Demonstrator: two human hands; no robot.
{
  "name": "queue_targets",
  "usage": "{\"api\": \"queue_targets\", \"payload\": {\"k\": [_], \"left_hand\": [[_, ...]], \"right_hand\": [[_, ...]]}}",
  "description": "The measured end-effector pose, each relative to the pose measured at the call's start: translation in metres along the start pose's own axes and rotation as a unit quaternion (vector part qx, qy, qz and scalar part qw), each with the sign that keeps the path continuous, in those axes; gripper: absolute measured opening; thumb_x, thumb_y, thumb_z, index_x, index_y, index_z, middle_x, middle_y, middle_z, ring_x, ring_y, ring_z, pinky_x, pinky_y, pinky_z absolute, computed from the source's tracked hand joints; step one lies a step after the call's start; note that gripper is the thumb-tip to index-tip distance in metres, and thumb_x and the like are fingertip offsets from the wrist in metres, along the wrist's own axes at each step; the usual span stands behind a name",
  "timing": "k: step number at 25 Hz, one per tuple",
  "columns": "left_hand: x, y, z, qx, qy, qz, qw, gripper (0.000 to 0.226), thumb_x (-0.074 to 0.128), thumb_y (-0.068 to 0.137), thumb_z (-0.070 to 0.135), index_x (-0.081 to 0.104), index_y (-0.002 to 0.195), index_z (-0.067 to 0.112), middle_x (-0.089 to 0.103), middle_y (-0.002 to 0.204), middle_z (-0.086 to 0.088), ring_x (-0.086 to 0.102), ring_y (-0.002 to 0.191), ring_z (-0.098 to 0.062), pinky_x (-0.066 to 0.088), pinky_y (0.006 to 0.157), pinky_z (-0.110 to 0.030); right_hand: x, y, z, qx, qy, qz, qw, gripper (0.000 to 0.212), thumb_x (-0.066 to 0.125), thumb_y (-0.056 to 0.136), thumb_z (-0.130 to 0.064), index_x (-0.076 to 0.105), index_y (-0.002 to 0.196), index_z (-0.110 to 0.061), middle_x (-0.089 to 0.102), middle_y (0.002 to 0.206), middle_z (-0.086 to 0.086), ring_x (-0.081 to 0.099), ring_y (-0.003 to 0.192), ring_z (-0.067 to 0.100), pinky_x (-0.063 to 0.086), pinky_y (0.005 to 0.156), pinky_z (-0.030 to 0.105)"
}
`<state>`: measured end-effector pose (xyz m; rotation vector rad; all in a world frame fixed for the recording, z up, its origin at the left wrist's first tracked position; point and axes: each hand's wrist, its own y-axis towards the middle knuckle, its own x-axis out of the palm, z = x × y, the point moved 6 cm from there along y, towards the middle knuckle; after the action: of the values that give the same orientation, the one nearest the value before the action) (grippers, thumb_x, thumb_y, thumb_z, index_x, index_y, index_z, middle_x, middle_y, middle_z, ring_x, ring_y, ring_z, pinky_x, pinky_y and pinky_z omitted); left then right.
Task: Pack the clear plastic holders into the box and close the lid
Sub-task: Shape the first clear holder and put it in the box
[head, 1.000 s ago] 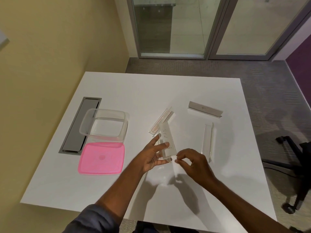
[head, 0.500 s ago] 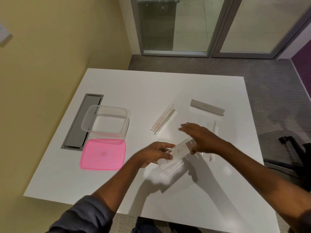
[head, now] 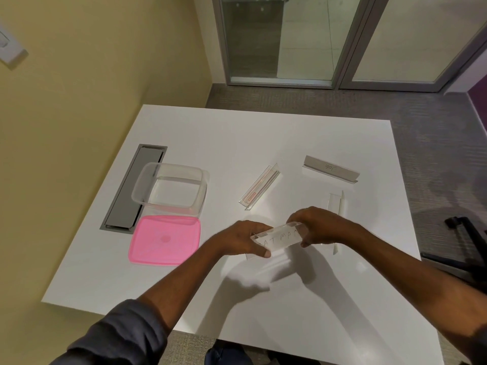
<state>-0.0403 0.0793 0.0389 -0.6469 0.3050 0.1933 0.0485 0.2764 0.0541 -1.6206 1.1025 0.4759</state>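
Landmark: the clear box [head: 170,189], open, standing on the white table [head: 263,135] toward its left side.

Left hand [head: 243,239]: nearest the viewer and right of the box; fingers curled closed on the left end of the held holder [head: 278,237], thumb under its lower edge.

Right hand [head: 317,226]: farther right of the box than the left hand; fingers wrapped over the holder's right end, thumb below, pinching it.

Held holder: a clear plastic strip with handwritten letters, lifted above the table between the two hands, tilted so its right end sits higher; not in the box.

Pink lid [head: 164,243]: flat on the table, just in front of the box on the near side, off the box.

Upright holder [head: 336,206]: clear, right of the box and beyond the right hand, partly hidden by it.

Red-label holder [head: 259,187]: clear, lying diagonally on the table to the right of the box, apart from it.

Grey-card holder [head: 330,169]: farthest right of the box, lying across the table with a grey insert bearing writing.

Grey cable tray [head: 134,187]: recessed in the table, along the box's left side and partly beneath it.

Box contents: none of the holders lies inside.
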Motion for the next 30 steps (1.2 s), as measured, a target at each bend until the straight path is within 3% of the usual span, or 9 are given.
{"api": "queue_targets", "payload": {"k": [3,6,11,16,21,25,30], "left_hand": [[-0.019,-0.005,-0.007,0.02,0.1,0.026,0.994,0.068,0.093,0.077,0.028,0.069,0.141,0.028,0.073,0.107,0.009,0.068,0.083,-0.004,0.058,0.064,-0.016],[-0.049,-0.016,-0.017,0.017,0.19,0.069,0.979,0.065,0.09,0.075,0.029,0.071,0.137,0.032,0.079,0.113,0.002,0.072,0.091,-0.016,0.063,0.076,-0.034],[-0.114,-0.047,-0.045,0.009,0.271,0.106,0.957,0.065,0.089,0.076,0.029,0.07,0.138,0.031,0.074,0.118,-0.002,0.069,0.106,-0.024,0.06,0.087,-0.042],[-0.202,-0.079,-0.078,0.011,0.3,0.162,0.94,0.063,0.091,0.073,0.031,0.073,0.133,0.035,0.077,0.119,0.005,0.069,0.107,-0.019,0.062,0.085,-0.042],[-0.279,-0.082,-0.114,0.006,0.342,0.186,0.921,0.069,0.094,0.074,0.035,0.071,0.138,0.03,0.076,0.133,0.005,0.069,0.122,-0.02,0.059,0.095,-0.043],[-0.317,-0.069,-0.141,0.027,0.356,0.202,0.912,0.064,0.095,0.072,0.029,0.074,0.133,0.025,0.079,0.123,0.001,0.072,0.112,-0.023,0.06,0.088,-0.043],[-0.343,-0.045,-0.172,0.023,0.391,0.189,0.901,0.065,0.095,0.075,0.028,0.073,0.136,0.019,0.078,0.127,-0.004,0.072,0.114,-0.026,0.061,0.091,-0.043]], "right_hand": [[-0.001,0.009,-0.013,0.007,0.015,0.026,1.0,0.069,0.095,0.071,-0.025,0.068,0.135,-0.025,0.073,0.129,-0.002,0.066,0.115,0.022,0.061,0.089,0.042],[-0.005,0.025,-0.04,0.002,0.019,0.051,0.999,0.066,0.094,0.073,-0.03,0.067,0.133,-0.028,0.072,0.126,-0.005,0.064,0.116,0.02,0.059,0.089,0.042],[-0.019,0.061,-0.102,-0.017,0.014,0.084,0.996,0.068,0.091,0.077,-0.037,0.062,0.139,-0.03,0.067,0.13,-0.006,0.059,0.123,0.019,0.057,0.093,0.044],[-0.04,0.114,-0.169,-0.022,0.022,0.116,0.993,0.066,0.087,0.079,-0.036,0.061,0.139,-0.027,0.066,0.126,-0.002,0.058,0.122,0.022,0.057,0.089,0.044],[-0.054,0.18,-0.219,-0.017,0.007,0.138,0.99,0.069,0.088,0.081,-0.036,0.059,0.142,-0.022,0.065,0.128,0.003,0.057,0.124,0.027,0.057,0.09,0.044],[-0.057,0.228,-0.239,0.0,-0.011,0.142,0.99,0.063,0.086,0.084,-0.032,0.057,0.138,-0.016,0.063,0.128,0.006,0.055,0.124,0.028,0.058,0.088,0.046],[-0.053,0.276,-0.247,-0.008,-0.034,0.108,0.994,0.054,0.082,0.087,-0.016,0.058,0.135,-0.008,0.059,0.131,0.009,0.058,0.12,0.032,0.059,0.086,0.049]]}}
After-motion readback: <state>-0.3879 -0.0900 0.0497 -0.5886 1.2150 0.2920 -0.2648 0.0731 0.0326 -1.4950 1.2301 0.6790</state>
